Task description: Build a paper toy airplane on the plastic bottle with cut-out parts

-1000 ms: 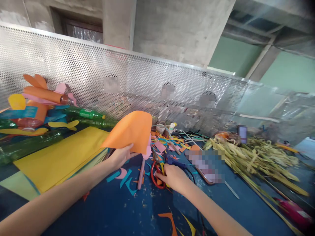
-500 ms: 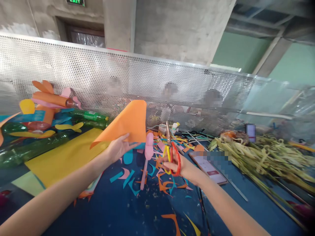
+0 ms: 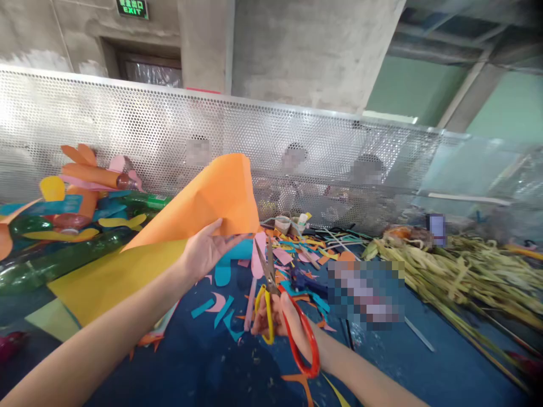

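Observation:
A folded, curved sheet of orange paper [image 3: 199,195] is pinched in my left hand [image 3: 206,253], raised above the table. My right hand [image 3: 282,319] grips scissors [image 3: 271,282] with one yellow and one red handle. Their blades are parted and point up and to the left, close to the lower right corner of the orange paper; I cannot tell whether they touch it. Behind the blades lies a pink paper shape [image 3: 258,257] on a strip. Under my left forearm is a large yellow sheet [image 3: 114,277].
Paper scraps [image 3: 224,311] litter the blue table [image 3: 203,367]. Green plastic bottles [image 3: 63,257] and paper flower shapes [image 3: 91,172] lie at left. Dried husks [image 3: 462,277] and a blurred phone [image 3: 369,294] are at right. A perforated metal screen [image 3: 148,130] stands behind, with people beyond it.
The scissors have come down and left, tilting toward the orange paper, with their blades now spread. The orange paper has been raised slightly and shows more of its length.

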`<state>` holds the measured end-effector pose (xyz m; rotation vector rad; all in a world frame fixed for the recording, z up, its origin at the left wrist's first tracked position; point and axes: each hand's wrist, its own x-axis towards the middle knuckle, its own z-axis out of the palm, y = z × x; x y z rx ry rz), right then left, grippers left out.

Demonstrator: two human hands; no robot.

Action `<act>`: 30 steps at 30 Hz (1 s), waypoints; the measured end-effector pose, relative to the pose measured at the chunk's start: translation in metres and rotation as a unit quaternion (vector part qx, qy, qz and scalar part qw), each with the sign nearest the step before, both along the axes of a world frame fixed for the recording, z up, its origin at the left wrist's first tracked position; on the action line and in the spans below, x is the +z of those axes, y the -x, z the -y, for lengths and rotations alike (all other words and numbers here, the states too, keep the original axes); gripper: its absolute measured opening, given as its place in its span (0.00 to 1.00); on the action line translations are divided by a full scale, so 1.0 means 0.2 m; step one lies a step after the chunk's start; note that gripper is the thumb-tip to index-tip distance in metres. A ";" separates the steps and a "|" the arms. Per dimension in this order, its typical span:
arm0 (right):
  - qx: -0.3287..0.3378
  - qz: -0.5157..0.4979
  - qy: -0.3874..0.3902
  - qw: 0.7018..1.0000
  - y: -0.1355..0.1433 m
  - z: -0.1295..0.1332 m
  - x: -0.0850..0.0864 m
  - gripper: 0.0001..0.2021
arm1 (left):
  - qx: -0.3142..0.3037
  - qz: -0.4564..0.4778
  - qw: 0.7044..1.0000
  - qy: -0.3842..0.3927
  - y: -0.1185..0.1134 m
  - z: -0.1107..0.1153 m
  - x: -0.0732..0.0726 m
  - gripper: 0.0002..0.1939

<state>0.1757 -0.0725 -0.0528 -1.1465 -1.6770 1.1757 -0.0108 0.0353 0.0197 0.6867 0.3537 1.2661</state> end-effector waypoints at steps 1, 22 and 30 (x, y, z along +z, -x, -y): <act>0.015 -0.002 0.002 1.000 0.01 0.01 -0.01 0.31 | -0.001 0.000 1.000 0.001 -0.01 0.01 0.00 0.15; -0.041 0.011 -0.087 0.995 0.00 -0.02 -0.05 0.26 | -0.029 -0.008 1.000 0.009 -0.16 0.17 -0.15 0.18; -0.045 0.012 -0.089 0.995 0.00 0.00 -0.03 0.25 | -0.030 -0.010 0.999 -0.024 -0.16 0.18 -0.17 0.19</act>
